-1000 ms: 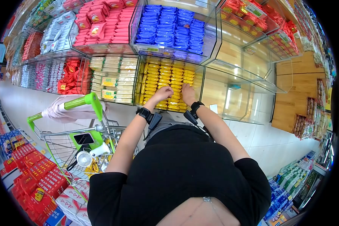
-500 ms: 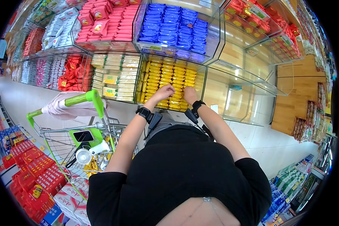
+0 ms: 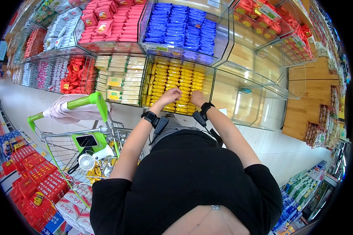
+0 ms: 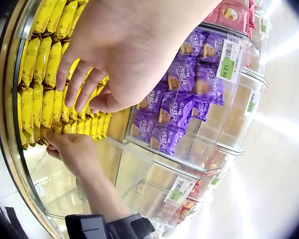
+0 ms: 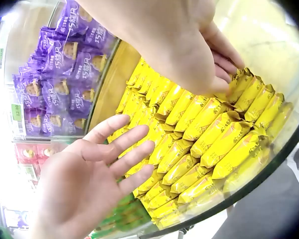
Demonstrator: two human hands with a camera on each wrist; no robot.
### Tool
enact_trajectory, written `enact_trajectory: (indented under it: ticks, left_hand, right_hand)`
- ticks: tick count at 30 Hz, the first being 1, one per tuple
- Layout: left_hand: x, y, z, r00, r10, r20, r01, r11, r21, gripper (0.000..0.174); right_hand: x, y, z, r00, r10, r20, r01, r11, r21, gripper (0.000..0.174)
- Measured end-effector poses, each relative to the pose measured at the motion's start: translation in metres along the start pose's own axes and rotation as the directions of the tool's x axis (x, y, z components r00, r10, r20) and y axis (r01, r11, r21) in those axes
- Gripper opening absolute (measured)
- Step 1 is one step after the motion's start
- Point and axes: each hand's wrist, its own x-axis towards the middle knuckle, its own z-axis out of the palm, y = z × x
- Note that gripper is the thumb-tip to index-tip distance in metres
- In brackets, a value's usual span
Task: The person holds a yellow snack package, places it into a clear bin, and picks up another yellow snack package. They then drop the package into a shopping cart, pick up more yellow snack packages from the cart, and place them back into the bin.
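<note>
Rows of small yellow snack packets (image 3: 171,78) fill a clear-walled bin in front of me. My left hand (image 3: 170,96) hovers over the near middle rows, palm down. Its fingers, loosely spread and slightly bent in the right wrist view, hold nothing. At the right-hand column, my right hand (image 3: 197,98) reaches down to the packets. In the left wrist view its curled fingers (image 4: 54,149) pinch the crimped end of a yellow packet (image 4: 57,127) in the row. Its palm and wrist partly hide that grip in the right wrist view.
Cream-coloured packets (image 3: 125,80) fill the bin to the left; purple-blue packets (image 3: 179,29) lie in the bin behind. Clear bin walls (image 3: 239,103) stand to the right. A shopping cart (image 3: 47,135) with green handle, cloth, phone and small fan is at my left.
The view shifts slightly, then steadies. My right hand has turned and its fingers have curled down at the right-hand column. The left hand stays over the middle rows.
</note>
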Motion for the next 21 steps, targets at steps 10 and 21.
enact_trajectory:
  ticks: [10, 21]
  left_hand:
    - [-0.001, 0.001, 0.0, 1.0, -0.007, -0.006, 0.007, 1.0, -0.005, 0.019]
    - [-0.001, 0.003, 0.004, 1.0, -0.005, -0.003, 0.005, 1.0, -0.02, 0.021]
  right_hand:
    - [0.0, -0.001, -0.01, 0.986, -0.003, 0.167, 0.02, 0.995, -0.101, 0.026]
    - [0.006, 0.001, 0.011, 0.971, -0.101, 0.216, 0.115, 0.992, -0.056, 0.024]
